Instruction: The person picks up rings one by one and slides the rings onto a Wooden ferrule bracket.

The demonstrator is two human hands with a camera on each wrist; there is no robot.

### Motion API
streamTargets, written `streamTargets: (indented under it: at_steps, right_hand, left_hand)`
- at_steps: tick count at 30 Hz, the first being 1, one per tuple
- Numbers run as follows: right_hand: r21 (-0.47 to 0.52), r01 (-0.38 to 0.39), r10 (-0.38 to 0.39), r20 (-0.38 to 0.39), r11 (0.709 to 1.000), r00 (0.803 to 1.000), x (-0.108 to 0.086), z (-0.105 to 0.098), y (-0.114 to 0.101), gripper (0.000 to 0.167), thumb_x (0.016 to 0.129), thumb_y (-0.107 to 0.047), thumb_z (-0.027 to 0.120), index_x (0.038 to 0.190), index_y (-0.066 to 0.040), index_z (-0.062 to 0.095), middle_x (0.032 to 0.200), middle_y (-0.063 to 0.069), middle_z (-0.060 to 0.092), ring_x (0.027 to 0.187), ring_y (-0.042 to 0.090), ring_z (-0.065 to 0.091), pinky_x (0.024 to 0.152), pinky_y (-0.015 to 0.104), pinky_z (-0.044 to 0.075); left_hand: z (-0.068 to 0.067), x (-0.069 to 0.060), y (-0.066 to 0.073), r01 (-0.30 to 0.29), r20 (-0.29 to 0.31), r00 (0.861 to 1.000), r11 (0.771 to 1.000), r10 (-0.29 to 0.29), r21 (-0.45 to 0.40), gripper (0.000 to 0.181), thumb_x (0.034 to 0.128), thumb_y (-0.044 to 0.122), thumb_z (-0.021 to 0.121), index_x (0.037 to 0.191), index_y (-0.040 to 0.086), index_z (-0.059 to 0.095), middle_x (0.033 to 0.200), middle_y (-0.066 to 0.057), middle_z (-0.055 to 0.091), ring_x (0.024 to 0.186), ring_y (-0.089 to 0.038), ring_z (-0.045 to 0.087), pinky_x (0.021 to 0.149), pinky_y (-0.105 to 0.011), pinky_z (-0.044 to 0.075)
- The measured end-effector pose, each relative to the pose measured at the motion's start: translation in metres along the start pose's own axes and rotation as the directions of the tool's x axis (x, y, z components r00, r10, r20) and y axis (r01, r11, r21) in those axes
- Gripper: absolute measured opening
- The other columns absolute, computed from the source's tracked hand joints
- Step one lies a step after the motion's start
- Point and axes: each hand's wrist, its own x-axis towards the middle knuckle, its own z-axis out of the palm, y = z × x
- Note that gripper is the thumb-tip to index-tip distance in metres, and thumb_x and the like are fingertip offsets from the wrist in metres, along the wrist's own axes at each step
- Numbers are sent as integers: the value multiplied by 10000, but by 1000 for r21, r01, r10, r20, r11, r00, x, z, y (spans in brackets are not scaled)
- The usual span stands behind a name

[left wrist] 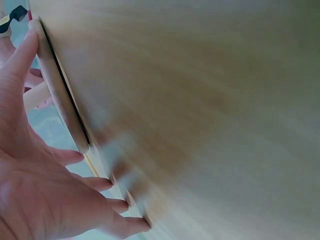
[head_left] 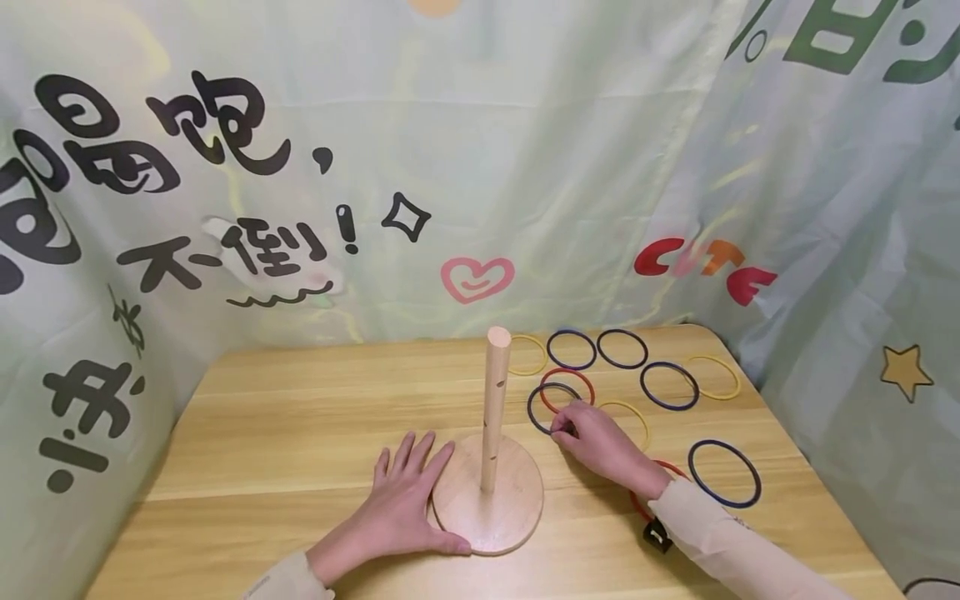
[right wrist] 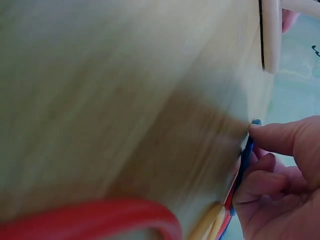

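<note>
Printed cloth (head_left: pixel 585 183) hangs behind your wooden surface (head_left: pixel 300 400). Your left hand (head_left: pixel 401 512) is spread wide, its thumb and forefinger touching the edge of the base (head_left: pixel 517 500), with nothing clasped in that grip. The peg (head_left: pixel 493 408) stands upright on the base and carries no ring. Just right of it, your right hand (head_left: pixel 603 446) has its grip drawn nearly closed, pinching the near edge of a blue ring (right wrist: pixel 245 159), which overlaps a red ring (head_left: pixel 567 370) in the head view; whether it is lifted, you cannot tell. Around and beyond that hand lie yellow rings (head_left: pixel 647 429), more blue rings (head_left: pixel 759 483) and another red ring (head_left: pixel 670 467), partly behind your sleeve (head_left: pixel 708 525). Judging by the bare peg, you've placed none and all remain.
</note>
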Motion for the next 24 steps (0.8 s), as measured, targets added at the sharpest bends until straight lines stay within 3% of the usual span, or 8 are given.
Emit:
streamTargets:
  at_steps: [4, 8, 15, 19, 24]
  right_hand:
    - [-24, 38, -40, -91, 999, 995, -4, -3, -3, 118, 1000, -55, 797, 970, -142, 723, 926, -49, 650, 808, 100, 584, 734, 350, 531]
    - [-40, 127, -133, -243, 991, 961, -10, -12, -8, 132, 977, -28, 818, 1041, -117, 745, 939, -54, 675, 780, 68, 603, 655, 295, 525]
    - [-10, 341, -311, -435, 940, 845, -23, -41, -21, 277, 883, 116, 793, 1089, -67, 767, 918, -86, 659, 725, 35, 578, 599, 178, 480]
    - [-28, 429, -387, -489, 903, 782, -30, -60, -30, 264, 895, 74, 747, 1130, -47, 761, 915, -76, 655, 738, 56, 589, 612, 153, 469]
    - [-67, 483, -430, -573, 873, 698, -34, -76, -40, 249, 927, -62, 679, 1154, -6, 764, 902, -35, 690, 718, 79, 623, 601, 148, 487]
  left_hand:
    - [0, 2, 0, 7, 2, 1000, 1000, -7, -6, 1370, 654, 867, 857, 1689, 92, 403, 1706, -306, 303, 1566, -604, 188, 1139, -854, 121]
    - [0, 3, -1, 12, 10, 1000, 1000, -12, -4, 1361, 664, 870, 850, 1694, 105, 397, 1706, -305, 304, 1561, -612, 192, 1128, -866, 124]
    - [-3, 7, 0, 22, 32, 999, 1000, -22, 4, 1342, 687, 883, 823, 1705, 126, 384, 1707, -298, 311, 1559, -619, 194, 1099, -893, 132]
    - [-4, 9, -1, 35, 43, 998, 999, -34, -5, 1326, 700, 865, 828, 1707, 128, 381, 1713, -297, 301, 1564, -615, 182, 1095, -898, 122]
    - [-6, 13, -2, 45, 46, 998, 999, -45, -4, 1310, 706, 852, 837, 1711, 147, 381, 1709, -294, 312, 1564, -615, 182, 1083, -908, 123]
